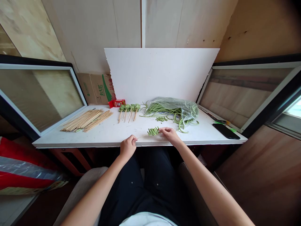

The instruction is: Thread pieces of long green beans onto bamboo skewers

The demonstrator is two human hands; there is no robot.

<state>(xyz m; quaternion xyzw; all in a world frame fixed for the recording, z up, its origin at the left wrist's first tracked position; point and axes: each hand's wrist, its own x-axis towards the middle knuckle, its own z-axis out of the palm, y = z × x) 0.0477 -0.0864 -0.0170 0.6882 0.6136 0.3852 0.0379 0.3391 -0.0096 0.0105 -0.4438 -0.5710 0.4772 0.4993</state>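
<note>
My left hand (128,147) is closed round the bare end of a thin bamboo skewer (141,136), just above the table's front edge. Short cut pieces of long green bean (153,131) sit crosswise in a row along the skewer. At the right end of that row, the fingers of my right hand (168,134) pinch the end of the beans; whether they grip a piece or the skewer's tip is hidden. Beyond my hands lies a small pile of cut bean pieces (162,119). Finished-looking bean skewers (129,108) lie together farther back.
Loose bamboo skewers (88,120) are heaped on the left of the white table (113,135). A clear plastic bag of long beans (172,106) lies at the back right. A black phone (226,131) rests near the right edge. A red box (117,103) stands before a white board (160,73).
</note>
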